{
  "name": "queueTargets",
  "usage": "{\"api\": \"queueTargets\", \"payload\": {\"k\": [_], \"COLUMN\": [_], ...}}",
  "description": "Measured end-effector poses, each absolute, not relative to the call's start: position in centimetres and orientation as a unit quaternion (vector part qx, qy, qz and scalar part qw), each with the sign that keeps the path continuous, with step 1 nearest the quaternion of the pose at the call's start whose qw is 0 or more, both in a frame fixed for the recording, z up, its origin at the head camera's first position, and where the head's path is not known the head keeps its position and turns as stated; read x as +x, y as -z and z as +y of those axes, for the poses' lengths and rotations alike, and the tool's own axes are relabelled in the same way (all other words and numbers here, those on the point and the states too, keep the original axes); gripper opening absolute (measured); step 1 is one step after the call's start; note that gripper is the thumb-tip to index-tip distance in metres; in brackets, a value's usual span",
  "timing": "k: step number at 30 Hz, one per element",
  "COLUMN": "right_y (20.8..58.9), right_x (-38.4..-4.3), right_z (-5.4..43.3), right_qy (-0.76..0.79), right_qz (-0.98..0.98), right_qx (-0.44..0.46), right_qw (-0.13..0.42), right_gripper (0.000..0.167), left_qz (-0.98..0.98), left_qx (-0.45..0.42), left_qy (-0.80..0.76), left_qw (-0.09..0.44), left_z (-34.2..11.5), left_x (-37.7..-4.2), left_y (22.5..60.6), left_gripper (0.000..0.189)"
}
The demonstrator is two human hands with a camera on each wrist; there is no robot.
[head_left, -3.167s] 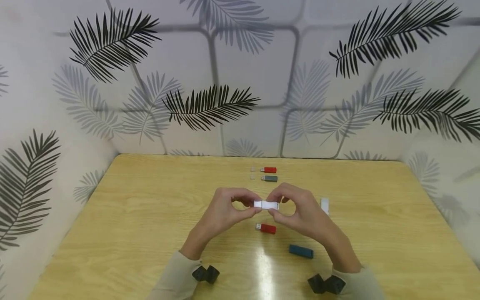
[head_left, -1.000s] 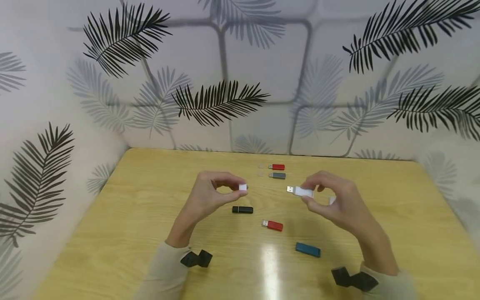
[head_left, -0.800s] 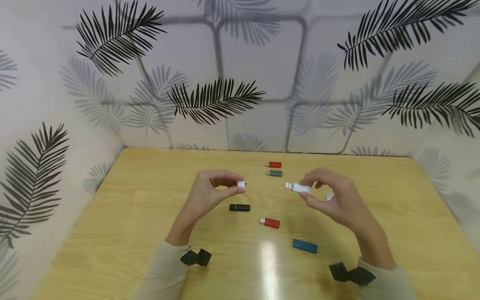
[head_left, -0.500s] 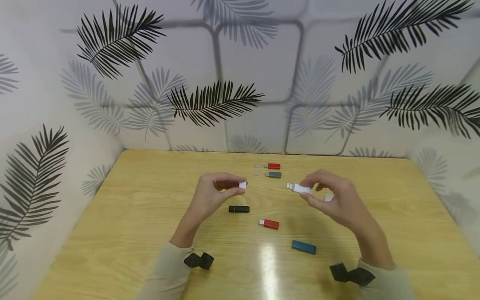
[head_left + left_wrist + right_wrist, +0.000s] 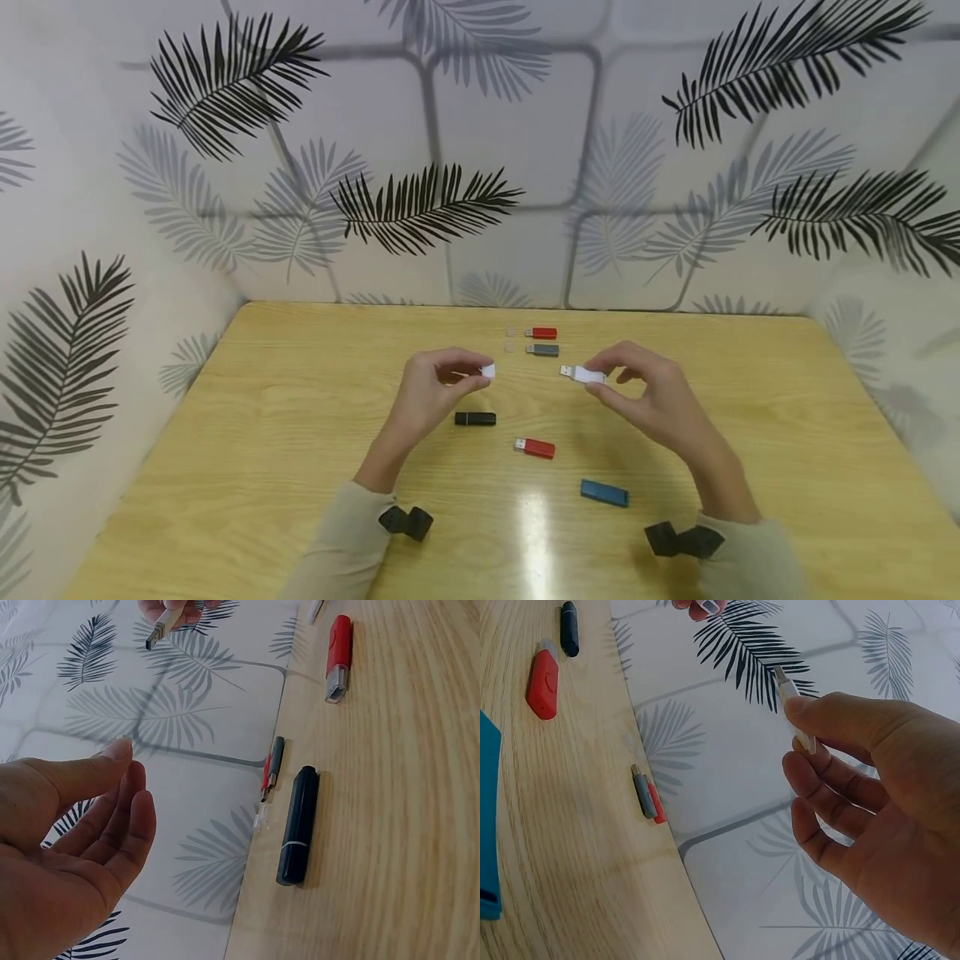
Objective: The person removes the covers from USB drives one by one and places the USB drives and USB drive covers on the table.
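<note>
In the head view my left hand [image 5: 427,396] pinches a small white cap [image 5: 488,372] between thumb and fingertips, above the table. My right hand [image 5: 652,400] pinches a white USB flash drive [image 5: 587,375] by its body, its bare metal plug pointing left at the cap. A gap separates the two. The right wrist view shows the flash drive [image 5: 789,694] under my thumb, plug up, and the cap [image 5: 709,607] at the top edge. In the left wrist view my left hand [image 5: 82,832] hides the cap behind its thumb.
A black USB stick [image 5: 476,419], an uncapped red one [image 5: 536,448] and a blue one [image 5: 604,492] lie on the wooden table [image 5: 300,467]. Farther back lie a red drive [image 5: 542,333] and a grey drive [image 5: 542,350], beside clear caps [image 5: 509,347]. A patterned wall [image 5: 510,133] stands behind.
About three seconds ago the cap and white drive were together between both hands. They were pulled apart, uncovering the plug. Over the last half second my right hand has come left, narrowing the gap.
</note>
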State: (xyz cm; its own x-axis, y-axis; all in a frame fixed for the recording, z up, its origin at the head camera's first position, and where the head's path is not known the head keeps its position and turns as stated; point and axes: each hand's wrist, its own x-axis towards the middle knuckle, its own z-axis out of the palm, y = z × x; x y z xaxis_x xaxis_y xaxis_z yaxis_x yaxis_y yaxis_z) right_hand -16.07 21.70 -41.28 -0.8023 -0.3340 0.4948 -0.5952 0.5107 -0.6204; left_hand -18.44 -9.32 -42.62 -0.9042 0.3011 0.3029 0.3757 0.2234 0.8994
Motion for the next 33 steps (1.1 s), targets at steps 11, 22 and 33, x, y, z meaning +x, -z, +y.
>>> {"api": "queueTargets", "payload": {"k": [11,22,33], "right_y": [42.3,43.3,44.1], "right_x": [-16.6,-16.8,-18.0], "right_z": [21.6,21.2,20.4], "right_qy": [-0.404,-0.409,-0.405], "right_qz": [-0.872,-0.882,-0.894], "right_qx": [0.237,0.211,0.167], "right_qw": [0.144,0.101,0.089], "right_gripper": [0.020,0.016,0.017], "left_qz": [-0.789,-0.820,-0.831], "left_qx": [-0.187,-0.150,-0.139], "left_qy": [0.584,0.553,0.539], "left_qw": [0.029,0.009,0.005], "left_z": [-8.6,-8.0,-7.2], "left_x": [-18.9,-19.0,-20.2], "left_y": [43.7,44.9,45.1], "left_gripper": [0.018,0.015,0.011]}}
